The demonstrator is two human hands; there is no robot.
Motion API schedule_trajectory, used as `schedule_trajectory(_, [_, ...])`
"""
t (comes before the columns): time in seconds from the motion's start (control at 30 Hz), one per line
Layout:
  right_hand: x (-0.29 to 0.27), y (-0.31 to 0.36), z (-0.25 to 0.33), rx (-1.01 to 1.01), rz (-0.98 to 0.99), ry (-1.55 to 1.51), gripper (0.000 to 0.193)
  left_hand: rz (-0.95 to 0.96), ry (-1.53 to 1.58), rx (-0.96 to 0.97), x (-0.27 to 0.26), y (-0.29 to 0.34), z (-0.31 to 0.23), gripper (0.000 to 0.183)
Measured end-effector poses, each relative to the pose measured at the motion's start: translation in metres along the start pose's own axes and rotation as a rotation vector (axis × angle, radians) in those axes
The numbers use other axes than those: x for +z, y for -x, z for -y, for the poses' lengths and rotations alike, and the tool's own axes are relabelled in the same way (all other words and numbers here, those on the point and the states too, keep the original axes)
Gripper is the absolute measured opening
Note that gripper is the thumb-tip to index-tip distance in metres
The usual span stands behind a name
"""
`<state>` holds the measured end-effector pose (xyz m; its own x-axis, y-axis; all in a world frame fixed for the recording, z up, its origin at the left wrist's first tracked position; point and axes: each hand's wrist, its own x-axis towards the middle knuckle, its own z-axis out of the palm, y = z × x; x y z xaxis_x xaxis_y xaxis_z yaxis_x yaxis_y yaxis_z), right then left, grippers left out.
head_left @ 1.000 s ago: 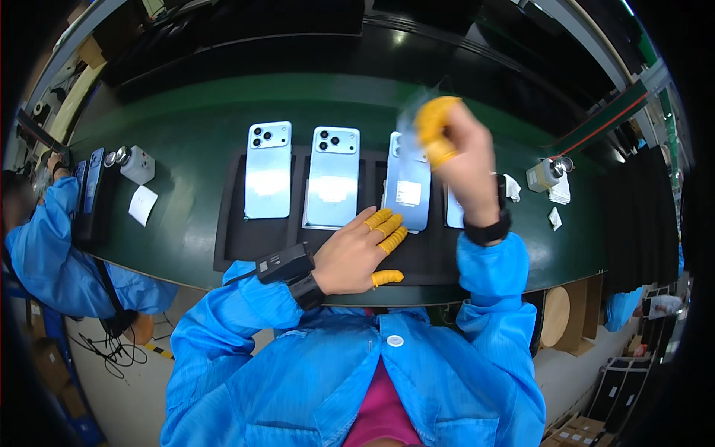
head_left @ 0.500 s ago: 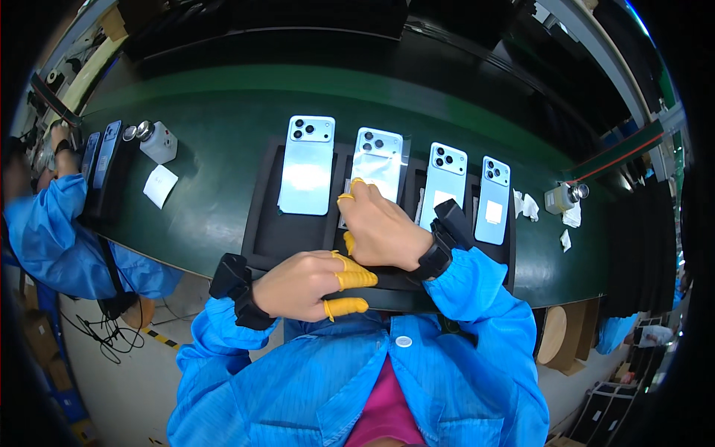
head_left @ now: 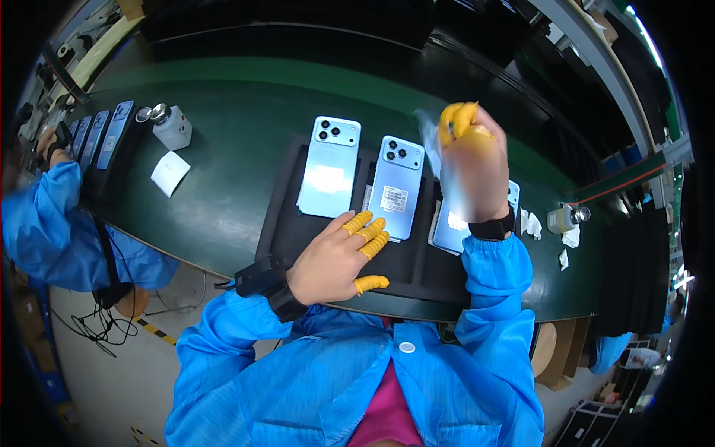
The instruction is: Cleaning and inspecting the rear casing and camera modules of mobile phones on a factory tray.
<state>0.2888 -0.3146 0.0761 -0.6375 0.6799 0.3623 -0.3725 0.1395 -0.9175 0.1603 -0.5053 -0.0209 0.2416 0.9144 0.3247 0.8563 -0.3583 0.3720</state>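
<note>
My right hand (head_left: 480, 167), in yellow finger cots and blurred by motion, is raised over the tray's right side with its fingers closed on a clear film (head_left: 430, 138). Below it and to the left lies a light blue phone (head_left: 411, 179), back up, with a small printed label. My left hand (head_left: 328, 261) rests its outstretched, cotted fingers at that phone's lower left edge. Another phone (head_left: 330, 160) lies to the left. On the right, a third phone (head_left: 450, 231) and a fourth phone (head_left: 514, 192) are partly hidden by my right hand. All lie in a black tray (head_left: 279, 231).
A white pump bottle (head_left: 173, 128) and a white paper (head_left: 170, 174) stand and lie left on the green table (head_left: 216, 212). At right are crumpled tissues (head_left: 531, 224) and a smaller bottle (head_left: 564, 219). A co-worker's blue sleeve (head_left: 48, 197) is at far left, near more phones (head_left: 115, 135).
The clear film has come off the second phone and rises rightward in my right hand. My left hand has moved up onto that phone's lower edge. The view has shifted slightly.
</note>
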Motion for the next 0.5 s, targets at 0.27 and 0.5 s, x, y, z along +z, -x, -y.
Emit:
schedule_trajectory(0.27, [0.117,0.018,-0.089,-0.088,0.616,1.042,0.026,-0.043,0.254,0.07,-0.007,0.017,0.001,0.048])
schedule_trajectory(0.5, [0.122,0.033,-0.104,-0.286,0.595,1.198,0.026,-0.048,0.468,0.074,-0.048,0.044,-0.002,0.042])
